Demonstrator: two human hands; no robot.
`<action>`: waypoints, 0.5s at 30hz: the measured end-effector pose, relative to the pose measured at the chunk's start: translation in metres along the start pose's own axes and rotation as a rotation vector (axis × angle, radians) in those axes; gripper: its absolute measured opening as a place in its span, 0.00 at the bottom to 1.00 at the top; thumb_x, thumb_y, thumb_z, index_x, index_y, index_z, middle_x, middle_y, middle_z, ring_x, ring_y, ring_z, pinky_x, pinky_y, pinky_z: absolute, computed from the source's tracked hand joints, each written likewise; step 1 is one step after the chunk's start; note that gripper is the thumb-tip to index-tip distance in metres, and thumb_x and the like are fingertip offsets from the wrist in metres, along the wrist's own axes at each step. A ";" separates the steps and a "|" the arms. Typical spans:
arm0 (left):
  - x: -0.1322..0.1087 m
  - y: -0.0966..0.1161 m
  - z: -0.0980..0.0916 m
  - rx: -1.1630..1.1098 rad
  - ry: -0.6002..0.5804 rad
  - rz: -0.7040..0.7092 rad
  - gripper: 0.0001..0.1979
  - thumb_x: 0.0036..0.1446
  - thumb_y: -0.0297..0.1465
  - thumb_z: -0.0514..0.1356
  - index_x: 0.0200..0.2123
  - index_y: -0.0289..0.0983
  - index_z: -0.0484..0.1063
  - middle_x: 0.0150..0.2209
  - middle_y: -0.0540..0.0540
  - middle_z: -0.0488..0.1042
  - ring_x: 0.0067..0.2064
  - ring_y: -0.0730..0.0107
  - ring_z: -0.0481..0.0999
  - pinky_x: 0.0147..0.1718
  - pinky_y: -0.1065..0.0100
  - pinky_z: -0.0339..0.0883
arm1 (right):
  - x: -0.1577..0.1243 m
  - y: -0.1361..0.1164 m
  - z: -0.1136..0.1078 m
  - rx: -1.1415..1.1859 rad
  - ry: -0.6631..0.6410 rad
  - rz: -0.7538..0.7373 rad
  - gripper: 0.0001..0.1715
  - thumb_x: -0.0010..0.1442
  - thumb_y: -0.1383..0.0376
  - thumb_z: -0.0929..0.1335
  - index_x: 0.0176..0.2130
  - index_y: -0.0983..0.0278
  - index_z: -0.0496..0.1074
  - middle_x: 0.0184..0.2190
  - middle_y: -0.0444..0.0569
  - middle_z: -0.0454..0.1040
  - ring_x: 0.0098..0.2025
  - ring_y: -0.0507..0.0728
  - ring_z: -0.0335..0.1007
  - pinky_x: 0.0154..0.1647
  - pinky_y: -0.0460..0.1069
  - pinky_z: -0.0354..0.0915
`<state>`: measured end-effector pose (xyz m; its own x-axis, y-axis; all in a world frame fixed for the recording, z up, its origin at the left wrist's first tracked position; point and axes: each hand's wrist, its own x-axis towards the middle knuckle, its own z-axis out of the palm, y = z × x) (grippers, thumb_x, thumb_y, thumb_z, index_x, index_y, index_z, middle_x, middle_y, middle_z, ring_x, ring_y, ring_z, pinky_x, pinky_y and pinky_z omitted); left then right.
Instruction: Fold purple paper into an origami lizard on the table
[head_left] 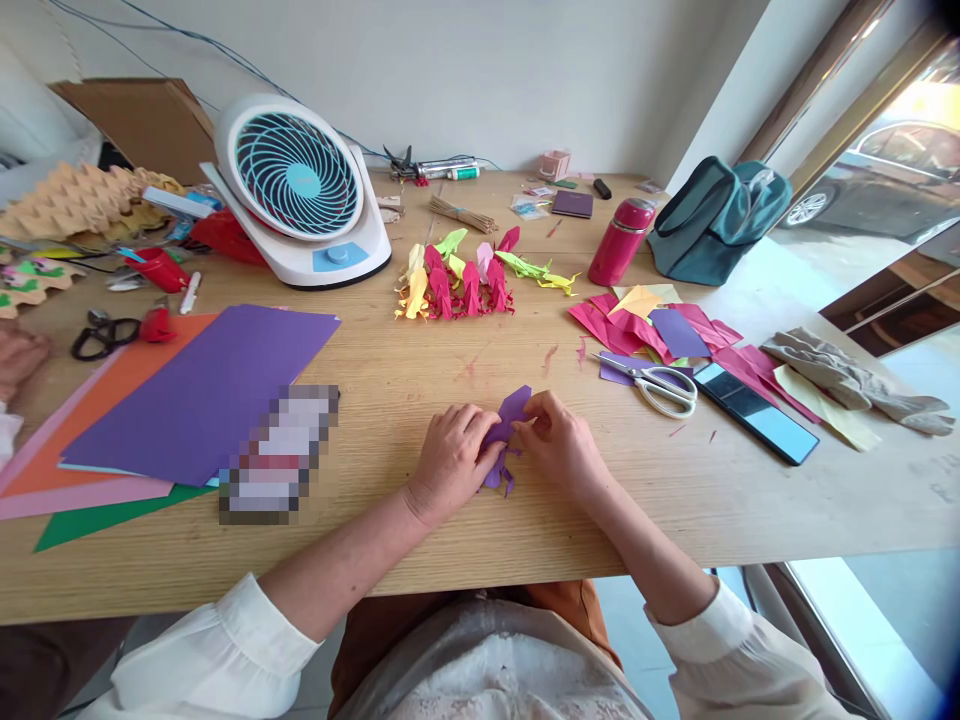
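Close to the table's front edge I hold a purple folded paper figure [513, 408] between both hands. Its upper end is a flat pointed piece, and thin cut strips curl out at its lower end. My left hand [459, 448] pinches its left side, fingers closed over the paper. On the other side, my right hand [561, 440] grips the right edge between thumb and fingers. Part of the figure's middle is hidden by my fingers. Beyond my hands stands a group of finished folded paper figures [470, 290] in red, yellow, pink and green.
Purple paper sheets [202, 390] lie over other coloured sheets at left, beside a blurred-out phone-like object [281, 455]. White-handled scissors [664, 390], paper scraps [682, 330], a phone [757, 412] and a red flask [621, 245] are at right. A fan [300, 190] stands behind. Another person's hand [21, 355] shows far left.
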<state>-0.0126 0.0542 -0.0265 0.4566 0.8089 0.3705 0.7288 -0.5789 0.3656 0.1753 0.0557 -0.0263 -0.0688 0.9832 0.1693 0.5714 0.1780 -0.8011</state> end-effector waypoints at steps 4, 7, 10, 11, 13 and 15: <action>-0.001 0.002 -0.005 -0.106 0.006 -0.019 0.08 0.62 0.31 0.62 0.43 0.40 0.67 0.41 0.45 0.75 0.45 0.59 0.74 0.45 0.60 0.66 | 0.009 0.000 0.006 0.110 0.040 0.095 0.12 0.55 0.63 0.69 0.40 0.59 0.65 0.28 0.41 0.74 0.28 0.53 0.68 0.32 0.48 0.62; -0.008 0.011 -0.011 -0.045 0.000 -0.099 0.17 0.56 0.39 0.67 0.42 0.40 0.65 0.41 0.44 0.75 0.44 0.55 0.75 0.44 0.58 0.66 | 0.013 0.000 0.007 0.148 0.018 0.101 0.19 0.54 0.63 0.69 0.46 0.59 0.64 0.26 0.39 0.72 0.27 0.53 0.67 0.31 0.48 0.62; -0.018 0.023 -0.013 0.021 -0.075 -0.169 0.23 0.51 0.41 0.71 0.42 0.41 0.63 0.36 0.47 0.75 0.40 0.56 0.76 0.40 0.59 0.66 | 0.014 0.002 0.004 0.140 -0.003 0.075 0.25 0.56 0.63 0.69 0.53 0.60 0.63 0.25 0.38 0.71 0.26 0.53 0.66 0.30 0.48 0.60; -0.021 0.026 -0.012 0.019 -0.087 -0.177 0.22 0.52 0.39 0.71 0.42 0.41 0.62 0.36 0.48 0.75 0.40 0.57 0.77 0.39 0.60 0.67 | 0.015 0.002 0.003 0.137 -0.017 0.060 0.25 0.56 0.63 0.68 0.53 0.60 0.63 0.25 0.38 0.71 0.26 0.53 0.66 0.30 0.48 0.61; -0.026 0.030 -0.009 -0.006 -0.081 -0.179 0.19 0.54 0.34 0.69 0.42 0.42 0.62 0.37 0.48 0.75 0.41 0.59 0.77 0.40 0.61 0.67 | 0.018 0.003 0.000 0.129 -0.059 0.028 0.24 0.57 0.64 0.67 0.53 0.61 0.65 0.25 0.38 0.71 0.27 0.52 0.67 0.32 0.48 0.62; -0.029 0.030 -0.005 -0.047 -0.053 -0.180 0.18 0.56 0.30 0.68 0.45 0.42 0.62 0.39 0.48 0.74 0.42 0.60 0.77 0.40 0.61 0.69 | 0.023 0.003 -0.002 0.103 -0.113 -0.002 0.23 0.57 0.66 0.67 0.53 0.61 0.66 0.27 0.39 0.72 0.28 0.52 0.68 0.33 0.48 0.63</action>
<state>-0.0068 0.0133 -0.0216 0.3478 0.9035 0.2507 0.7774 -0.4273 0.4616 0.1772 0.0792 -0.0230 -0.1645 0.9802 0.1104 0.4842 0.1778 -0.8567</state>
